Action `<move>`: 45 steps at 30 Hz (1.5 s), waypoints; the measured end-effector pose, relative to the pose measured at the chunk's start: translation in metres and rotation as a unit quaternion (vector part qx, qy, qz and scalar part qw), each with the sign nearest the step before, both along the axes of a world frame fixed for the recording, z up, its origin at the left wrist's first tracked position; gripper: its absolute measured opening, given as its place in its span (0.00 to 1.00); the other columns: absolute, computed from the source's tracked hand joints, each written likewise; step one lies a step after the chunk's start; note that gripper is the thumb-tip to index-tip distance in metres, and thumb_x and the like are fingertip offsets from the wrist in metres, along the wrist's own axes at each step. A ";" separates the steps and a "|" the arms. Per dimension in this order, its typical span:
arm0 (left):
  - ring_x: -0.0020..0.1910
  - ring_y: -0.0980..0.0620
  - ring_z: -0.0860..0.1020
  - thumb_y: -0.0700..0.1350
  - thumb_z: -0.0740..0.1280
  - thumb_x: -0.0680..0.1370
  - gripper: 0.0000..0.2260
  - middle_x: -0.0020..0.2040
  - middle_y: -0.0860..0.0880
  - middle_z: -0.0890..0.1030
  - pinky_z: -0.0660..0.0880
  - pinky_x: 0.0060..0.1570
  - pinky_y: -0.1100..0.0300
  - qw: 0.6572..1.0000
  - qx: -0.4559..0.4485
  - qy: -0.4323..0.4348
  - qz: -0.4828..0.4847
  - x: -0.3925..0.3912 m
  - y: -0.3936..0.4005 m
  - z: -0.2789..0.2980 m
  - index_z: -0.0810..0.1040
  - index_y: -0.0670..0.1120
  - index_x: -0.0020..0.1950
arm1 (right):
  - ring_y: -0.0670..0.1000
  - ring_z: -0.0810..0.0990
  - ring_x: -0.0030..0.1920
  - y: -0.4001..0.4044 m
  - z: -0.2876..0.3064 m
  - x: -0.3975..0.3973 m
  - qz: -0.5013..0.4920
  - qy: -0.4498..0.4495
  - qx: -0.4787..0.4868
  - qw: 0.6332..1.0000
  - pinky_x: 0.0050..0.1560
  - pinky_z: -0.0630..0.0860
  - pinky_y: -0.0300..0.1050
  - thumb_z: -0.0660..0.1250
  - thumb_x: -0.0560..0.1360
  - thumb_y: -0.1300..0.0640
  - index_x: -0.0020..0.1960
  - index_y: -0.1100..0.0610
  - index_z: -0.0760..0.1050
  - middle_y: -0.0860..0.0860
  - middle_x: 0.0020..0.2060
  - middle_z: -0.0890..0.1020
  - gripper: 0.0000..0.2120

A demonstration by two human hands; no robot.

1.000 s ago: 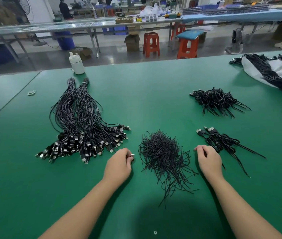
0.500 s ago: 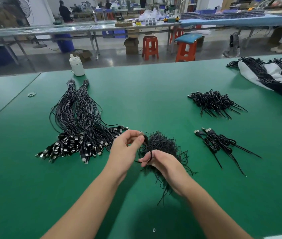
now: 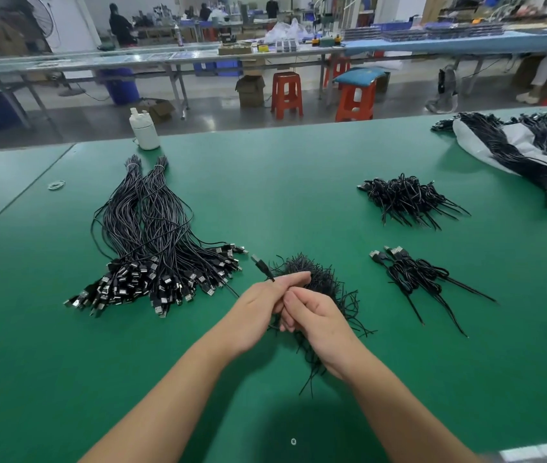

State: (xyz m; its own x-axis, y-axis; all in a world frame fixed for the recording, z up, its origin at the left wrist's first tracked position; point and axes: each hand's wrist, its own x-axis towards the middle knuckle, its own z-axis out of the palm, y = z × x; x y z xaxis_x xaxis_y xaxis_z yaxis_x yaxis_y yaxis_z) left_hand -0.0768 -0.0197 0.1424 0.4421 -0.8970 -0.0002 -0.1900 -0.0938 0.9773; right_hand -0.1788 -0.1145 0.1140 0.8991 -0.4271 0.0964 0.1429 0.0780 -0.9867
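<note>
My left hand (image 3: 260, 309) holds a black USB cable (image 3: 262, 266) whose plug sticks up past my fingers. My right hand (image 3: 315, 320) is curled against the left one, pinching the same cable; its grip is partly hidden. Both hands hover over a heap of short black ties (image 3: 324, 285) on the green table (image 3: 282, 195). A large bundle of loose USB cables (image 3: 152, 248) lies to the left. A small group of coiled, tied cables (image 3: 415, 275) lies to the right, with a bigger heap of tied cables (image 3: 405, 198) beyond it.
A white bottle (image 3: 145, 130) stands at the table's far edge. A rubber band (image 3: 56, 185) lies far left. Cable bundles on a white bag (image 3: 526, 152) fill the far right corner. Stools, benches and people are across the aisle.
My hands came together from either side of the tie heap. The left hand lifted a cable from the bundle, and the right hand closed in against it over the heap.
</note>
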 end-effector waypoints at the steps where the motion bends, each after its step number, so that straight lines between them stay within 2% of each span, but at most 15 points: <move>1: 0.46 0.52 0.81 0.47 0.49 0.86 0.19 0.43 0.41 0.84 0.75 0.48 0.69 1.000 -0.011 0.001 0.001 0.002 0.001 -0.002 0.78 0.51 0.67 | 0.48 0.72 0.34 0.000 0.001 -0.001 0.001 0.005 0.001 1.000 0.40 0.72 0.37 0.58 0.84 0.62 0.37 0.51 0.79 0.51 0.29 0.73 0.19; 5: 0.64 0.46 0.78 0.50 0.51 0.81 0.22 0.60 0.45 0.83 0.72 0.65 0.54 0.985 -0.129 0.069 0.086 0.009 -0.006 0.003 0.81 0.47 0.61 | 0.49 0.72 0.34 0.002 -0.005 -0.002 0.040 0.046 -0.042 0.997 0.42 0.72 0.39 0.57 0.85 0.59 0.41 0.57 0.76 0.50 0.30 0.73 0.16; 8: 0.55 0.42 0.83 0.47 0.55 0.80 0.20 0.52 0.39 0.85 0.81 0.51 0.52 0.871 -0.269 0.408 0.048 0.043 0.003 0.024 0.83 0.37 0.54 | 0.52 0.68 0.34 0.003 -0.016 -0.005 0.061 0.079 -0.012 0.995 0.43 0.73 0.41 0.56 0.85 0.58 0.39 0.55 0.73 0.49 0.28 0.67 0.17; 10: 0.44 0.44 0.85 0.46 0.56 0.81 0.19 0.46 0.38 0.85 0.82 0.40 0.56 0.813 -0.216 0.529 -0.112 0.056 0.019 0.040 0.82 0.34 0.51 | 0.50 0.64 0.32 0.001 -0.022 -0.005 0.048 0.075 0.089 0.992 0.40 0.72 0.42 0.58 0.84 0.56 0.38 0.55 0.74 0.50 0.29 0.63 0.16; 13: 0.37 0.43 0.85 0.49 0.55 0.83 0.22 0.46 0.36 0.84 0.80 0.33 0.58 0.900 0.054 0.296 -0.315 0.054 0.032 0.032 0.79 0.31 0.53 | 0.48 0.61 0.30 -0.006 -0.023 0.000 0.038 0.051 0.202 0.977 0.34 0.67 0.41 0.64 0.79 0.51 0.36 0.56 0.75 0.51 0.30 0.61 0.15; 16: 0.40 0.42 0.84 0.51 0.54 0.85 0.23 0.47 0.37 0.84 0.81 0.38 0.56 0.928 0.289 0.019 -0.234 0.043 0.032 -0.003 0.79 0.34 0.53 | 0.49 0.58 0.29 -0.014 -0.020 0.004 0.046 0.051 0.205 0.976 0.33 0.61 0.43 0.64 0.80 0.50 0.35 0.54 0.75 0.50 0.29 0.60 0.16; 18: 0.49 0.44 0.84 0.51 0.53 0.86 0.21 0.50 0.41 0.85 0.80 0.53 0.50 0.946 0.293 -0.069 -0.117 0.040 0.029 -0.023 0.79 0.39 0.57 | 0.49 0.56 0.29 -0.016 -0.020 0.005 0.060 0.052 0.191 0.978 0.33 0.56 0.45 0.61 0.80 0.52 0.35 0.54 0.73 0.49 0.28 0.59 0.16; 22: 0.63 0.48 0.80 0.50 0.55 0.83 0.19 0.62 0.43 0.82 0.76 0.62 0.58 0.987 -0.004 0.154 0.050 0.029 0.016 -0.040 0.75 0.40 0.66 | 0.48 0.55 0.27 -0.002 -0.025 0.008 0.089 0.045 0.204 0.974 0.30 0.57 0.41 0.61 0.79 0.51 0.36 0.54 0.70 0.49 0.26 0.58 0.14; 28: 0.61 0.41 0.80 0.52 0.50 0.86 0.23 0.59 0.37 0.82 0.76 0.60 0.49 0.842 -0.239 0.457 0.161 0.038 -0.002 -0.017 0.75 0.35 0.62 | 0.49 0.54 0.29 0.013 -0.040 0.008 0.106 0.059 0.209 0.970 0.32 0.61 0.40 0.61 0.80 0.49 0.36 0.53 0.70 0.52 0.28 0.55 0.15; 31: 0.36 0.49 0.84 0.50 0.55 0.84 0.17 0.36 0.46 0.81 0.81 0.35 0.57 0.819 -0.256 0.499 0.125 0.045 0.008 0.002 0.78 0.40 0.49 | 0.49 0.55 0.30 0.016 -0.049 0.008 0.094 0.070 0.241 0.963 0.32 0.61 0.41 0.61 0.81 0.51 0.37 0.54 0.70 0.51 0.29 0.56 0.15; 33: 0.20 0.58 0.71 0.49 0.57 0.83 0.16 0.28 0.52 0.73 0.68 0.20 0.64 0.869 -0.181 0.461 0.015 0.047 0.022 0.007 0.79 0.43 0.44 | 0.48 0.56 0.29 0.014 -0.050 0.009 0.078 0.058 0.304 0.948 0.32 0.60 0.42 0.60 0.82 0.52 0.37 0.55 0.70 0.49 0.28 0.58 0.15; 35: 0.17 0.58 0.66 0.48 0.57 0.83 0.18 0.26 0.50 0.74 0.61 0.19 0.66 0.949 -0.031 0.292 -0.116 0.047 0.035 0.006 0.81 0.39 0.45 | 0.47 0.58 0.27 0.012 -0.047 0.013 0.072 0.052 0.347 0.934 0.31 0.60 0.41 0.58 0.82 0.53 0.37 0.55 0.72 0.48 0.26 0.60 0.16; 38: 0.20 0.54 0.74 0.48 0.55 0.86 0.20 0.33 0.44 0.82 0.66 0.20 0.65 0.949 0.214 0.050 -0.225 0.045 0.042 -0.005 0.81 0.37 0.49 | 0.45 0.60 0.24 0.015 -0.041 0.021 0.084 0.064 0.342 0.934 0.28 0.60 0.39 0.59 0.79 0.52 0.36 0.55 0.72 0.47 0.25 0.63 0.14; 41: 0.32 0.45 0.83 0.47 0.53 0.86 0.19 0.38 0.42 0.84 0.77 0.29 0.60 0.947 0.300 0.007 -0.115 0.045 0.037 -0.019 0.78 0.37 0.48 | 0.46 0.57 0.26 0.018 -0.043 0.024 0.087 0.072 0.317 0.942 0.29 0.54 0.40 0.57 0.82 0.53 0.38 0.55 0.69 0.47 0.25 0.61 0.15; 45: 0.49 0.45 0.85 0.45 0.54 0.86 0.16 0.51 0.40 0.85 0.81 0.53 0.49 0.978 0.149 0.017 0.144 0.051 0.024 -0.041 0.79 0.39 0.54 | 0.47 0.54 0.28 0.020 -0.047 0.022 0.083 0.085 0.267 0.956 0.30 0.51 0.42 0.56 0.84 0.51 0.37 0.53 0.69 0.48 0.26 0.59 0.17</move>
